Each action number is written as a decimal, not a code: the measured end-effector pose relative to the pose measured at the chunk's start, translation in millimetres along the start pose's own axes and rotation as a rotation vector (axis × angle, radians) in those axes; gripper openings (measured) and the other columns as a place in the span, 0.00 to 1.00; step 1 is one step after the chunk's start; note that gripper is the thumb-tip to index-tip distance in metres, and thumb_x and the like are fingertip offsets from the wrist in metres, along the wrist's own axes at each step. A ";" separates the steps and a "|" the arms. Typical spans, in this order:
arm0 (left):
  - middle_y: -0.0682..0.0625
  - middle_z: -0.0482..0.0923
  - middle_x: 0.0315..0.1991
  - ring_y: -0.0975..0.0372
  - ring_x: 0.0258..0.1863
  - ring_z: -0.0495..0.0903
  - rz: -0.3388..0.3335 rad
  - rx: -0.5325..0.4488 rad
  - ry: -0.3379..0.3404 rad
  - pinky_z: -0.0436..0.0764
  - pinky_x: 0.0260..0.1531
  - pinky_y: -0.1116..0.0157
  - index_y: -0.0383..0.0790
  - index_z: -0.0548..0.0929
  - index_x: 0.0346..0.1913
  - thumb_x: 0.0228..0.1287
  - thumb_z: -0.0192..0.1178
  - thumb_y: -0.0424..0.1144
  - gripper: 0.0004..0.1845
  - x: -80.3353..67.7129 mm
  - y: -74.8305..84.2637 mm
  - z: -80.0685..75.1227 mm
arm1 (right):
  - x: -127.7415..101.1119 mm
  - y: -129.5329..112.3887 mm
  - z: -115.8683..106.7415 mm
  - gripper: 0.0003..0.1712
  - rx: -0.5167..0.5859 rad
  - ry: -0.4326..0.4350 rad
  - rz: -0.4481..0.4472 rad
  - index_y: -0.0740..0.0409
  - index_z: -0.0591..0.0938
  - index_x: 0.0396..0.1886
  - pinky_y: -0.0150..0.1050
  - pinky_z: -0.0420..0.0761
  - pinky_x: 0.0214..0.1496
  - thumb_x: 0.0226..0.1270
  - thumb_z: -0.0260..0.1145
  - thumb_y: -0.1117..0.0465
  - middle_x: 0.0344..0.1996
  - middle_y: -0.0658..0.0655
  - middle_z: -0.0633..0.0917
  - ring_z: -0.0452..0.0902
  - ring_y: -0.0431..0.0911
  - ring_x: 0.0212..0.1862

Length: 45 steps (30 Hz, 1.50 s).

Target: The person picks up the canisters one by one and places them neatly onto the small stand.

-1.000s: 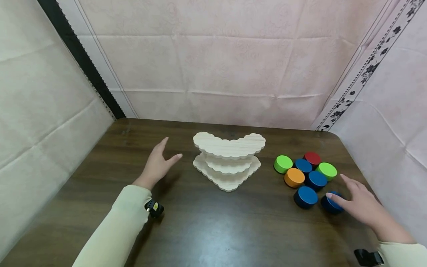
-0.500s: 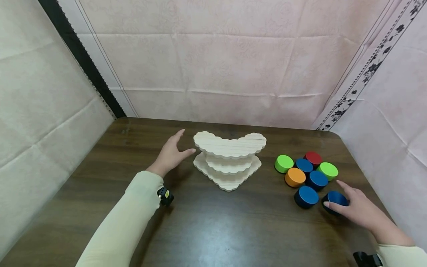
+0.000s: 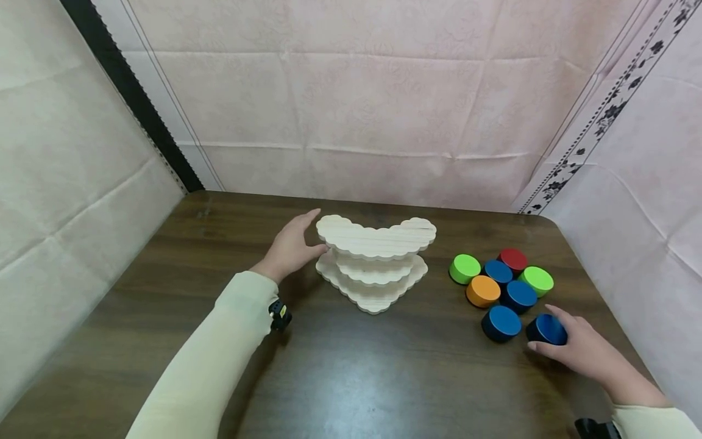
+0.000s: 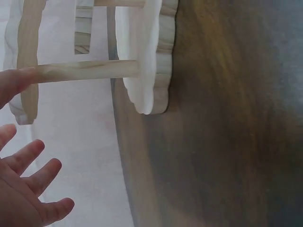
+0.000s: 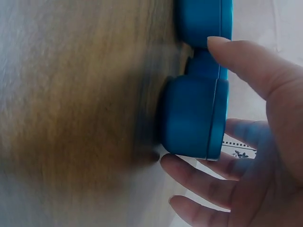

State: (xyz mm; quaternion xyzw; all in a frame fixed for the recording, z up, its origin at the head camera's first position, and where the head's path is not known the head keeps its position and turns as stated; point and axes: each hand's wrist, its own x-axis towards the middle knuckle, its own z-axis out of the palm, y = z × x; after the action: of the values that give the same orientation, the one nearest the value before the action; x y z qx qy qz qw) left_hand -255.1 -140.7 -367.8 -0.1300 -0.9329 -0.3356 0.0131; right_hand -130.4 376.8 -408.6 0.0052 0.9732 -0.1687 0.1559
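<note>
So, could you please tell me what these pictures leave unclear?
Head view: the posts of the wooden stand, hidden by its shelves.
Left wrist view: whether the left hand touches the stand; its thumb hides this.
Right wrist view: part of the right hand, cut off by the right edge.
There too: the inside of the nearest blue tin, hidden by its walls.

On a wooden table [image 3: 384,366] before pale cloth [image 3: 378,110], the left hand [image 3: 290,251] is at the left edge of a three-tiered, scalloped wooden stand [image 3: 378,241], while the right hand [image 3: 588,350] has its thumb and fingers spread about a round blue tin [image 3: 547,330] near seven more tins [image 3: 483,291] in blue, orange, green and red.
</note>
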 end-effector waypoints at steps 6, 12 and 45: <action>0.40 0.59 0.72 0.48 0.72 0.57 0.016 -0.019 -0.048 0.60 0.68 0.48 0.42 0.58 0.74 0.59 0.67 0.39 0.42 5.5 5.7 -2.4 | 0.4 -2.5 0.8 0.55 0.004 0.006 0.010 0.78 0.58 0.65 0.63 0.81 0.37 0.56 0.70 0.40 0.50 0.86 0.65 0.68 0.75 0.47; 0.41 0.58 0.73 0.48 0.72 0.56 0.009 -0.086 -0.086 0.60 0.68 0.49 0.41 0.60 0.74 0.59 0.67 0.36 0.41 6.0 7.6 -4.2 | 1.1 -1.9 -0.9 0.52 0.009 -0.005 0.027 0.79 0.61 0.62 0.65 0.79 0.39 0.57 0.71 0.43 0.49 0.85 0.66 0.68 0.75 0.47; 0.43 0.60 0.72 0.50 0.72 0.56 -0.042 -0.241 -0.142 0.57 0.69 0.47 0.42 0.60 0.74 0.65 0.62 0.48 0.38 3.8 3.5 -7.0 | -12.2 -75.1 -38.1 0.46 -0.012 0.140 -0.055 0.72 0.64 0.65 0.64 0.81 0.36 0.56 0.72 0.49 0.53 0.80 0.66 0.68 0.74 0.49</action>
State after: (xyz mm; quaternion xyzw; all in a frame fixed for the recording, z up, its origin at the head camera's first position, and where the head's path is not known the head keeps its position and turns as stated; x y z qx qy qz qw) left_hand -258.4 -141.6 -359.8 -0.1344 -0.8869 -0.4355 -0.0756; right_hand -135.0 319.0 -346.2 -0.0107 0.9826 -0.1661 0.0827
